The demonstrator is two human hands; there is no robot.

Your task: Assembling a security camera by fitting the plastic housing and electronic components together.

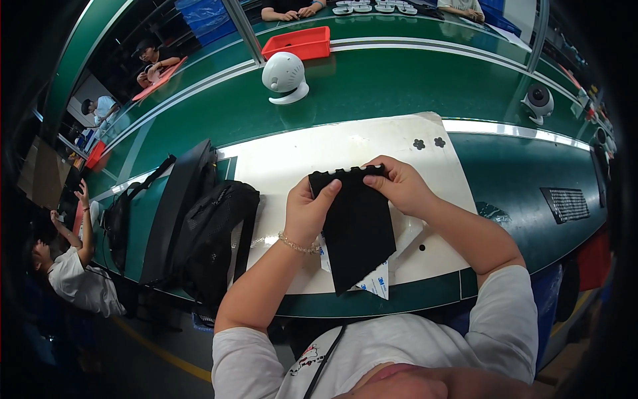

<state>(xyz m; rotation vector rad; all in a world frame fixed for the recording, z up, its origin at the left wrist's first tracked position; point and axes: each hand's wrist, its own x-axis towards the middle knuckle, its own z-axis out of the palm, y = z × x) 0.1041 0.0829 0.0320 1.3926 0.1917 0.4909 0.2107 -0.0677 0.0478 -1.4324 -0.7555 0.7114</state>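
Observation:
My left hand (310,209) and my right hand (403,188) pinch the upper edge of a black fabric-like piece (361,233), thumbs on the near face. Small pale notches or spots show along that edge, between and beside the fingers. The piece hangs down to a slanted lower end over a white board (282,156). White backing paper with blue print (380,280) sticks out from behind its lower part. Two small black flower-shaped pieces (418,143) lie on the board beyond my right hand.
Left of the board are a black mesh bag (216,219) and a tall black panel (171,219). A white round-headed device (286,74) and a red tray (298,45) stand farther back. A black grid piece (565,204) lies at right. Other people sit around the green benches.

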